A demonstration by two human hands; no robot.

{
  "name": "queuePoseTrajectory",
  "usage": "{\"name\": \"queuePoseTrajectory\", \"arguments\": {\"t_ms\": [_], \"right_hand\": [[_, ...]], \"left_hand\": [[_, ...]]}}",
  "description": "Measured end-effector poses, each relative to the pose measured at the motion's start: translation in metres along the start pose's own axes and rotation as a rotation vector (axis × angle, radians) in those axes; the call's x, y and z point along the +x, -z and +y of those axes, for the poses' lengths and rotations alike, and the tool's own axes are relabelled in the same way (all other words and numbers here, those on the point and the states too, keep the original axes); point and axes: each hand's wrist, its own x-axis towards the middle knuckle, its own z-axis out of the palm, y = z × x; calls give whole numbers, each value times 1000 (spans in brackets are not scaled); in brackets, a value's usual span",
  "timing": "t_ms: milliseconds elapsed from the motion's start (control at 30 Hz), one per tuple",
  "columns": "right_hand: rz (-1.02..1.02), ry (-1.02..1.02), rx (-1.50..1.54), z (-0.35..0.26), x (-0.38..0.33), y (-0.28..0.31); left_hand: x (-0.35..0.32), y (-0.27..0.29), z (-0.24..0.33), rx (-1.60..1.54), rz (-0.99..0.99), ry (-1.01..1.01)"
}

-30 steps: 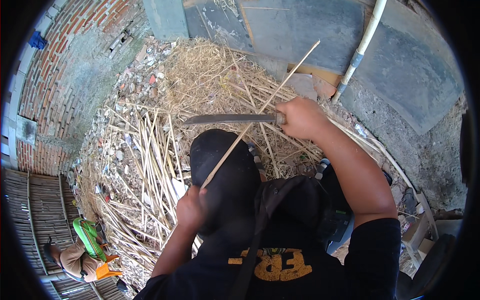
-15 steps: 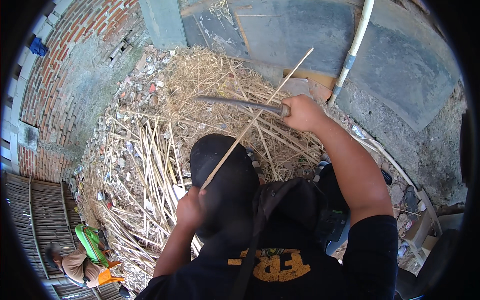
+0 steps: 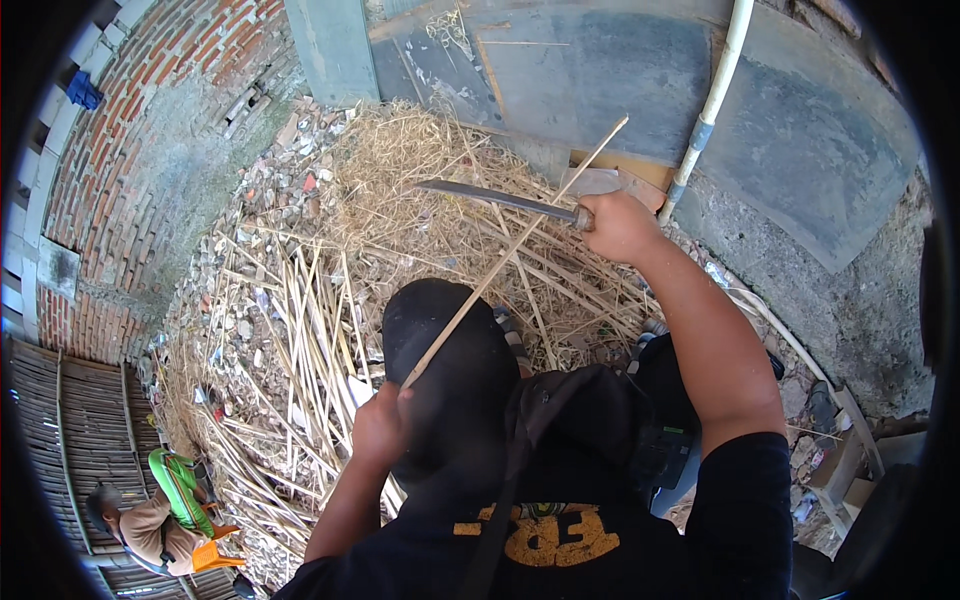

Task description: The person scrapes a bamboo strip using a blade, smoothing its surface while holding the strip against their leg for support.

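See a long, thin, tan stick [image 3: 505, 258], slanting from lower left to upper right. See a dark-bladed machete [image 3: 485, 194], pointing left and slightly upward, crossing the stick's upper half; cannot tell whether touching it.

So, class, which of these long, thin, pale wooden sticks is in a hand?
The pale stick gripped by the bare left hand, slanting up to the right; the other sticks lie heaped on the littered ground.

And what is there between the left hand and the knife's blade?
In the head view, a thin pale stick runs from the left hand, over a dark rounded shape, and visually crosses the blade; contact is unclear.
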Motion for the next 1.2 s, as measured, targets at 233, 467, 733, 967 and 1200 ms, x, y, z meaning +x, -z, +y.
{"name": "queuePoseTrajectory", "arguments": {"t_ms": [233, 467, 733, 967, 1200], "right_hand": [[-129, 100, 18, -22, -6, 10], [-9, -29, -59, -5, -2, 9], [26, -19, -38, 28, 6, 4], [-95, 69, -67, -18, -7, 14], [-47, 63, 41, 3, 1, 6]], "left_hand": [[-3, -5, -3, -55, 57, -62], [0, -1, -2, 11, 42, -27], [2, -4, 3, -18, 77, -52], [1, -3, -7, 32, 8, -9], [9, 3, -4, -96, 9, -58]]}}
